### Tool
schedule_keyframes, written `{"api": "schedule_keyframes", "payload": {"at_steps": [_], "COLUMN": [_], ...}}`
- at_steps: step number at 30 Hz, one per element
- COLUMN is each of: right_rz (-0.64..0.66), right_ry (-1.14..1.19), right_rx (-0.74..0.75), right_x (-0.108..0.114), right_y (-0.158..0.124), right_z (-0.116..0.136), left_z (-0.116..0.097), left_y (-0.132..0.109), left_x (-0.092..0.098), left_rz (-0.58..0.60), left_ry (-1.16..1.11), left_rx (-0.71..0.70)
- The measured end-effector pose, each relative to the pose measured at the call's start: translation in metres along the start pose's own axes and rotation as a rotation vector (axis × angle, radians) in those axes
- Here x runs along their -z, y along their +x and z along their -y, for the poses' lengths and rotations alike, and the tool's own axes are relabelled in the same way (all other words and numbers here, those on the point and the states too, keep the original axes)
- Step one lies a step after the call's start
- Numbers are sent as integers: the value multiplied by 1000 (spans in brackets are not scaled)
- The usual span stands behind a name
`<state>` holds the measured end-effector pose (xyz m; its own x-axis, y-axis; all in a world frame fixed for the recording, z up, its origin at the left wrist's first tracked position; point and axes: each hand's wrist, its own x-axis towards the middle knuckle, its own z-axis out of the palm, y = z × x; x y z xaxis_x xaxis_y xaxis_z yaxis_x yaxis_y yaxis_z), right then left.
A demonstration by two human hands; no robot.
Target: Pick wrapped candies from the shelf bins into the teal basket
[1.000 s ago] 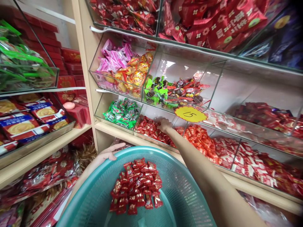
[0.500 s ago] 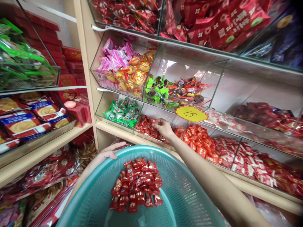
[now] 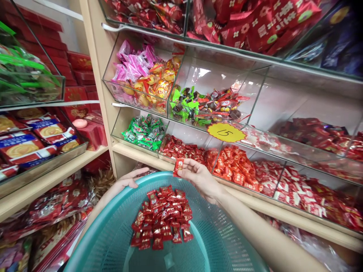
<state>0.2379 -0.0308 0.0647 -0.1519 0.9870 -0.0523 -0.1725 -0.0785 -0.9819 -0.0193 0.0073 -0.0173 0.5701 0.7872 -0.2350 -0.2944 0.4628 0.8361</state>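
Observation:
My right hand (image 3: 198,177) is over the far rim of a teal plastic basket (image 3: 113,234), with a red wrapped candy (image 3: 178,166) pinched in its fingers. A heap of the same red candies (image 3: 163,219) lies in the basket. My left hand (image 3: 129,180) grips the basket's far left rim, fingers curled over it. Just behind my right hand is the clear bin of red candies (image 3: 184,149) on the lower shelf row.
Clear bins line the wooden shelves: green candies (image 3: 143,132), pink and yellow sweets (image 3: 144,79), mixed green and red ones (image 3: 207,107), more red packs to the right. A yellow tag marked 5 (image 3: 226,132) sticks to a bin front. Biscuit packs (image 3: 31,139) fill the left shelf.
My right hand came out of the red candy bin and drew back over the basket rim, now holding one red candy. The left hand and basket stayed put.

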Motion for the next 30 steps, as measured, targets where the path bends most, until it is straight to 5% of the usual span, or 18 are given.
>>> {"api": "schedule_keyframes", "payload": {"at_steps": [30], "right_rz": [143], "right_ry": [-360], "right_rx": [-78], "right_x": [33], "right_y": [-20], "right_z": [-40], "left_z": [-12], "left_y": [-10], "left_x": [-24], "left_rz": [-75], "left_ry": [46], "left_rx": [-18]}}
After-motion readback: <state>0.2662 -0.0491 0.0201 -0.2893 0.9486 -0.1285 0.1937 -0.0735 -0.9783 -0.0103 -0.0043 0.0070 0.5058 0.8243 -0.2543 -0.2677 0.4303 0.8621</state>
